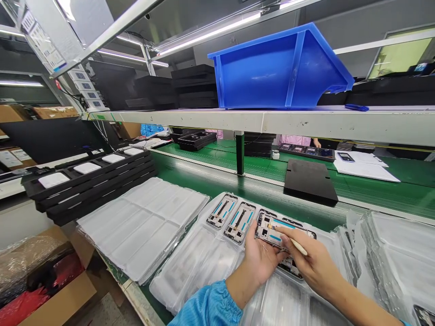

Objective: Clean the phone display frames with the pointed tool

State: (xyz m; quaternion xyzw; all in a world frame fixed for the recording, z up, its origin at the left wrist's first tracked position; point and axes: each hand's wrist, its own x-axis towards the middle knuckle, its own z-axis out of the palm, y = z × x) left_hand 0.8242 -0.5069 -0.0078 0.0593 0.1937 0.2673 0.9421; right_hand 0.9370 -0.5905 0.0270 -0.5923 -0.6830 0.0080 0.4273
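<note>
My left hand (258, 258) is closed around the lower edge of a phone frame (283, 232), held tilted above a clear plastic tray (180, 271). The frame's inner side faces up, showing blue strips and a small orange-brown flex cable. In my right hand (314, 260) is a thin cream-coloured stick (299, 246), pinched between thumb and fingers; its working tip is hidden by my fingers, which are at the flex cable. Two similar phone frames, one (222, 211) and another (239, 222), lie in tray pockets to the left. Another frame (290, 266) shows partly beneath my hands.
Stacked clear trays (136, 222) lie left, and more trays (401, 253) stand right. Black foam trays (91, 185) are piled far left. A black block (310, 181) sits behind. Overhead, a shelf (190, 118) carries a blue bin (265, 72). Another person's hand (316, 143) shows across the bench.
</note>
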